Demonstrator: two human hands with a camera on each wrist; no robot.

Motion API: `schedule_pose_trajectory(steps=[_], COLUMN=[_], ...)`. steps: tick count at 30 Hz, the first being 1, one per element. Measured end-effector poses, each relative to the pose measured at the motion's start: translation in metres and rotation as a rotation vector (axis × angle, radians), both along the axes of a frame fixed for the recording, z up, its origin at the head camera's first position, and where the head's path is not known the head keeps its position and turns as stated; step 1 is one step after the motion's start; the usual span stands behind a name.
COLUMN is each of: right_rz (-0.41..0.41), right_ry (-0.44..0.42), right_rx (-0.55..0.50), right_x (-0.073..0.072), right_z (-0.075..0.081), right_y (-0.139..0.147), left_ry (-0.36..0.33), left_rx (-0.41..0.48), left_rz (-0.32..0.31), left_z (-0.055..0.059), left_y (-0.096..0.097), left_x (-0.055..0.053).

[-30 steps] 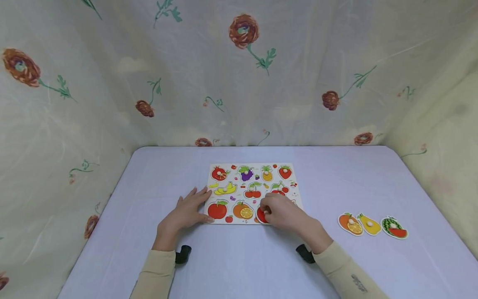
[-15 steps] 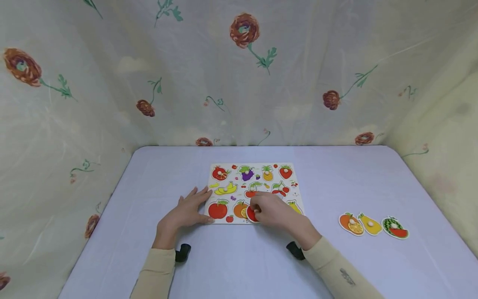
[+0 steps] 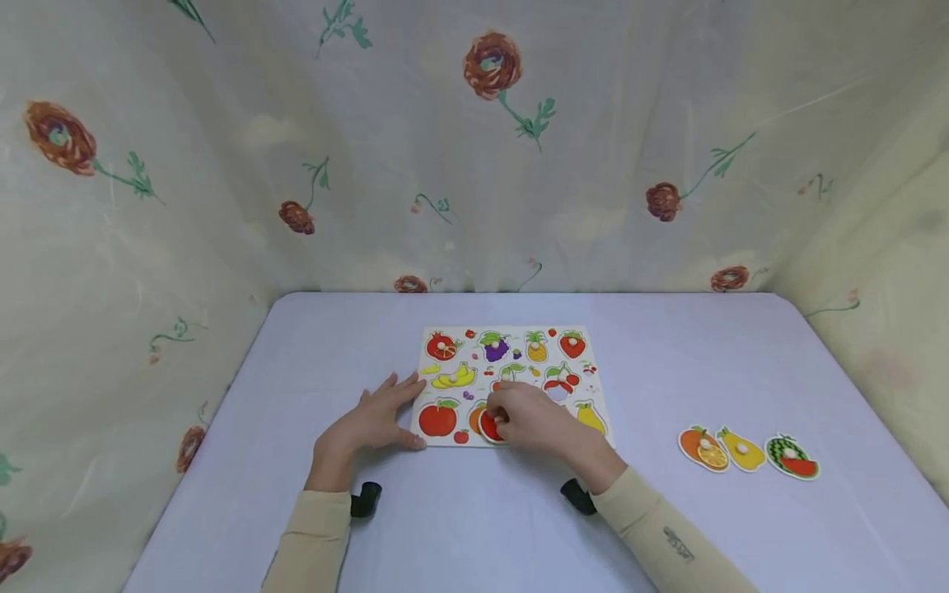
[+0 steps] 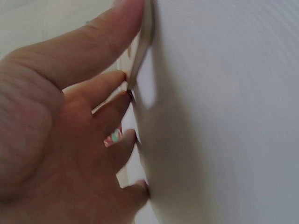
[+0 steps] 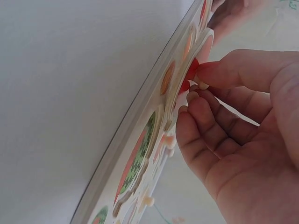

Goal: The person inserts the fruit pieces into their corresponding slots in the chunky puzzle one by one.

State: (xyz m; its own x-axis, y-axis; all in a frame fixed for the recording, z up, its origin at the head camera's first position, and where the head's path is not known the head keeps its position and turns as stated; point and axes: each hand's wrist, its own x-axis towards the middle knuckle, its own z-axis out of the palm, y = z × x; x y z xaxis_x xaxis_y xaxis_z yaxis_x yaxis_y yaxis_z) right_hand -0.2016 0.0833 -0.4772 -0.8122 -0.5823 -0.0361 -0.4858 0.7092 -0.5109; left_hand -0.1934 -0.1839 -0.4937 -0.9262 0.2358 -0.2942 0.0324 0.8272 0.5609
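My right hand [image 3: 528, 416] pinches a red fruit-shaped puzzle piece [image 3: 489, 427] by its knob, between thumb and fingertips. The piece overlaps the orange picture in the bottom row of a white fruit puzzle board [image 3: 437, 442]. In the right wrist view the piece [image 5: 206, 45] stands close over the board's face, partly hidden by the fingers. My left hand [image 3: 373, 420] lies with spread fingers at the board's left edge, thumb by the lower left corner. The left wrist view shows its fingertips [image 4: 128, 135] at the board's edge. A red apple picture [image 3: 438, 419] without a knob lies beside it.
Several knobbed pieces sit in the board's upper rows, among them grapes [image 3: 493, 347] and a strawberry [image 3: 572, 344]. At the right of the table [image 3: 474, 527] lie an orange piece [image 3: 703, 449], a pear piece [image 3: 742, 450] and a watermelon piece [image 3: 792, 458]. Flowered cloth [image 3: 415, 123] surrounds the table.
My right hand has slid left along the board's bottom row with the red piece, from beyond the orange picture to over it, uncovering the pear picture. The left hand stays at the edge.
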Motion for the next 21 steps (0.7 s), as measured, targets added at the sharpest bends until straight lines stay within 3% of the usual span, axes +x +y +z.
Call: schedule_pose_trajectory(steps=[21], right_rz=[0.054], right_ry=[0.010], right_rx=[-0.018], right_x=[-0.001], right_z=[0.005], right_y=[-0.025], left_ry=[0.004], left_rx=[-0.054], left_rz=[-0.010], left_z=[-0.001], left_y=[-0.002], left_x=[-0.002])
